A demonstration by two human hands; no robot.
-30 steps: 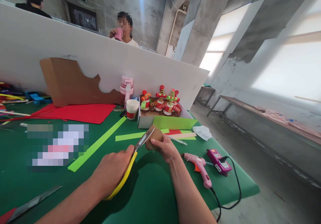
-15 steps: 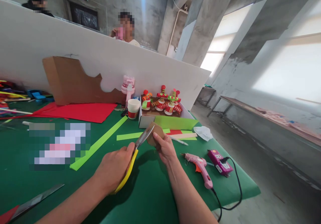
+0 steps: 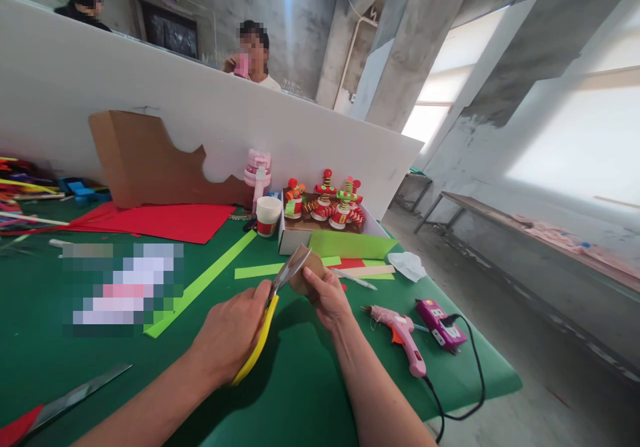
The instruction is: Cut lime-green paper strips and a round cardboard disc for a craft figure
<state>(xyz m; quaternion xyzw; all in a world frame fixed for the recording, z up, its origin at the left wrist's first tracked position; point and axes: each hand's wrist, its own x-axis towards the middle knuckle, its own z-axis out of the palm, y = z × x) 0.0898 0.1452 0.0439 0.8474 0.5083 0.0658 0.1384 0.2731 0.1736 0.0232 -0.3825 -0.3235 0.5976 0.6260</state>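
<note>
My left hand (image 3: pixel 231 333) is closed around the handles of yellow-handled scissors (image 3: pixel 257 350). Their blades are parted at the edge of a small brown cardboard piece (image 3: pixel 311 272), rounded in outline. Thumb and fingers of my right hand (image 3: pixel 330 298) pinch that cardboard from its right side, above the green table cover (image 3: pixel 300 393). Behind it lie bright green paper strips (image 3: pixel 260 272) and a white pen (image 3: pixel 357 280). Part of the cardboard is hidden by the blades and my fingers.
A pink glue gun (image 3: pixel 397 330) with a black cord lies right, beside a purple power block (image 3: pixel 440 325). Behind stand a box of red paper-cup figures (image 3: pixel 295 239), stacked cups (image 3: pixel 269 215) and a pink bottle (image 3: pixel 258 173). A red-handled blade (image 3: pixel 75 393) lies front left. Two people are beyond the white partition (image 3: pixel 200 93).
The scissor blades are spread wider on the cardboard, which has turned slightly in my right hand. The whole view has shifted a little.
</note>
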